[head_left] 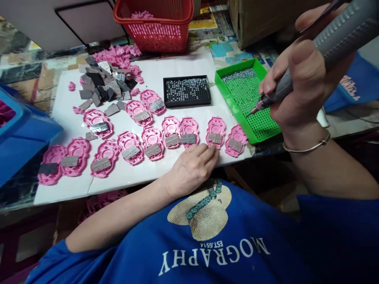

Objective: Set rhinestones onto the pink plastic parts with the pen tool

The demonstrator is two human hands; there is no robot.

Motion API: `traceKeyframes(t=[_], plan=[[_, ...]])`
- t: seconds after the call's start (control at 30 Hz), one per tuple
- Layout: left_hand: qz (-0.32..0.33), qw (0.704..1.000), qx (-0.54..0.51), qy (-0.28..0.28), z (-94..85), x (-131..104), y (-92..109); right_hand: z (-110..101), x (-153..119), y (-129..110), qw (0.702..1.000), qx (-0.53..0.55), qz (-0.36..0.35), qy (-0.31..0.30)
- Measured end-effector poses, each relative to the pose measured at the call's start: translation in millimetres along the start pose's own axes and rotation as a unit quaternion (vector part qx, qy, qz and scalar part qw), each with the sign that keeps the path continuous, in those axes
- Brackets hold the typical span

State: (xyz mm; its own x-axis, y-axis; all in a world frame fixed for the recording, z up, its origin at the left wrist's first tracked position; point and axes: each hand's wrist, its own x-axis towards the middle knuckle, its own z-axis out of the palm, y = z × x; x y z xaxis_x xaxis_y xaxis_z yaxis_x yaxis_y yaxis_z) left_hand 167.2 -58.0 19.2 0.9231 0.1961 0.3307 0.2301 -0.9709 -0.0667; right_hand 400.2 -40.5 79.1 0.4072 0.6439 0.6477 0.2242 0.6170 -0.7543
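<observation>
My right hand [308, 79] is closed around a grey electric screwdriver [331, 43]. The driver's bit points down at the green perforated tray [220, 77], with small screws standing in its holes and more heaped at its far end. On the table's near edge rests my left hand [197, 167], its fingers curled. Those fingertips are at the lower edge of a pink plastic shell [216, 124] with a metal plate across it; whether they grip anything is hidden. Just right lies another pink shell [240, 134] with a plate. Several more plated shells spread leftward.
Behind the shells sit a black screw tray [187, 103], a pile of metal plates [111, 88] and a heap of pink parts [117, 55]. A red basket [154, 35] stands at the back. Blue bins [26, 134] flank the table, and a cardboard box [260, 19] is behind.
</observation>
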Motion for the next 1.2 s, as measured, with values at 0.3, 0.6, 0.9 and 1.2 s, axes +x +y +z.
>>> traceKeyframes(t=[0.3, 0.6, 0.9, 1.2], plan=[[0.012, 0.994, 0.072, -0.080, 12.1, 13, 6, -18, 21, 34, 1.000, -0.018, -0.012, 0.013], [0.028, 0.995, 0.058, -0.072, 18.7, 17, 5, -33, 22, 62, 0.994, -0.102, 0.038, 0.026], [0.029, 0.996, 0.079, -0.043, 20.1, 18, 5, -31, 17, 62, 0.996, -0.054, 0.054, 0.036], [0.025, 0.997, 0.065, -0.023, 21.9, 17, 5, -33, 16, 66, 0.996, -0.076, 0.047, 0.029]])
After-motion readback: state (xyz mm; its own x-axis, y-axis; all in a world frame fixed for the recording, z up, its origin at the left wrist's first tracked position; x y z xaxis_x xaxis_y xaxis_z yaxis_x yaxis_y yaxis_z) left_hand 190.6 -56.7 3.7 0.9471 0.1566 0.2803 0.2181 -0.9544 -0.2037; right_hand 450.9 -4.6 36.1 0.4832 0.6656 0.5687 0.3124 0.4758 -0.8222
